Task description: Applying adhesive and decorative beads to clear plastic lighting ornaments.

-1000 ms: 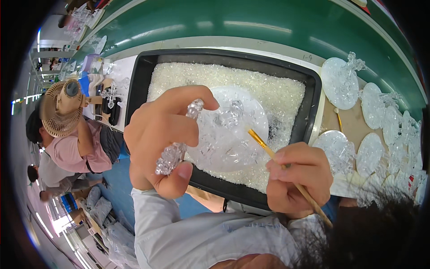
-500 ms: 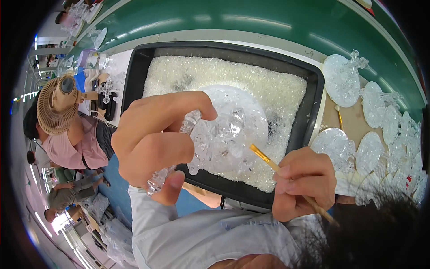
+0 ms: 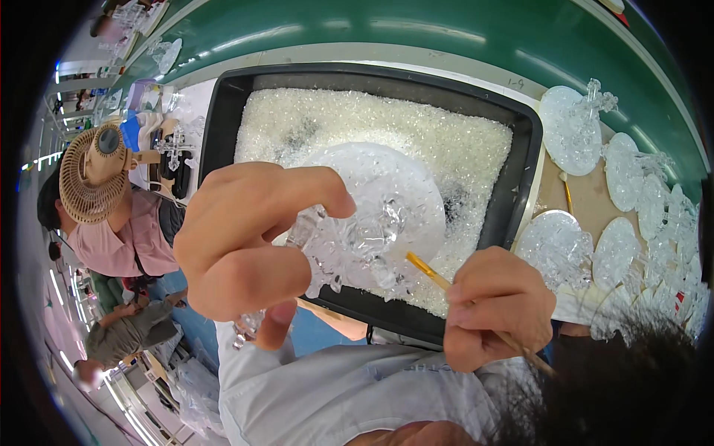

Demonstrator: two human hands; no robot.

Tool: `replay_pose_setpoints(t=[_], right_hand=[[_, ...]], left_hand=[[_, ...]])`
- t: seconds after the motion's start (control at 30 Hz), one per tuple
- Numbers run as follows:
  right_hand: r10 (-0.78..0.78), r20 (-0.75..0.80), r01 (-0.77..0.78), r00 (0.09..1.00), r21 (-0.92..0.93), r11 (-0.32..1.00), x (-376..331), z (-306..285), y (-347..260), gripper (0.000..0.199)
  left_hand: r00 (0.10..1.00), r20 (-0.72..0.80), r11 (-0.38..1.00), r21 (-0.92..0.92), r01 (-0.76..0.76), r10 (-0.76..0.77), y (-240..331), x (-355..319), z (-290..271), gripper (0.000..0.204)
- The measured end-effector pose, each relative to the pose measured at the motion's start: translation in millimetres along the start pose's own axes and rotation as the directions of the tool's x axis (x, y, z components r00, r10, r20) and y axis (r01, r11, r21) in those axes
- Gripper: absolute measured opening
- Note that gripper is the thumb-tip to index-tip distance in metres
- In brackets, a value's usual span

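My left hand (image 3: 249, 241) is closed around a clear, glass-like ornament with bumpy projecting parts. The ornament's round white base (image 3: 416, 182) is tilted over a bed of clear granules (image 3: 372, 104), which fills a black tray (image 3: 372, 73). Part of the ornament is hidden behind my fingers. In my right hand (image 3: 498, 308) is a slim paintbrush (image 3: 428, 269) with a gold ferrule and a wooden handle. Its tip points left and lies close to the ornament's lower right side; whether it touches I cannot tell.
Several similar clear ornaments on round white bases (image 3: 571, 130) stand on the brown board (image 3: 550, 186) at the right, with another brush (image 3: 568, 197) among them. A beige fan (image 3: 93, 175) and a seated person in pink (image 3: 111, 249) are at the left. Green surface (image 3: 372, 33) runs behind.
My right hand and the brush have shifted slightly left, the tip also a little lower. My left hand has turned a little with the ornament. In the background a person has moved.
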State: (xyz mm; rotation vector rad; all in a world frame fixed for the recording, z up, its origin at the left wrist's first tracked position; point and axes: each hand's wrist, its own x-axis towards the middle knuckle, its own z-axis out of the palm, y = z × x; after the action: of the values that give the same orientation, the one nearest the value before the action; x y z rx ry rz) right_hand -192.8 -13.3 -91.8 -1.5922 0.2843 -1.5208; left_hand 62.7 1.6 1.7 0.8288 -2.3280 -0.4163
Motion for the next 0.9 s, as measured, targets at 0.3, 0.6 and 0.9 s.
replay_pose_setpoints(t=[0.3,0.6,0.9], right_hand=[[0.042,0.024,-0.042,0.999,-0.015,0.999,5.3,1.5,-6.3,0.022],[0.047,0.039,-0.044,0.998,-0.079,0.996,5.2,2.8,-8.2,0.025],[0.027,0.014,-0.025,1.0,-0.147,0.989,2.9,2.8,-8.7,0.025]], left_hand=[[1.0,-0.004,1.0,0.014,0.014,-0.014,2.6,-2.4,-1.4,0.033],[0.999,-0.031,1.0,0.011,0.012,-0.011,0.0,-3.0,1.2,0.031],[0.997,-0.041,0.997,-0.012,0.071,-0.071,3.5,0.0,3.5,0.029]])
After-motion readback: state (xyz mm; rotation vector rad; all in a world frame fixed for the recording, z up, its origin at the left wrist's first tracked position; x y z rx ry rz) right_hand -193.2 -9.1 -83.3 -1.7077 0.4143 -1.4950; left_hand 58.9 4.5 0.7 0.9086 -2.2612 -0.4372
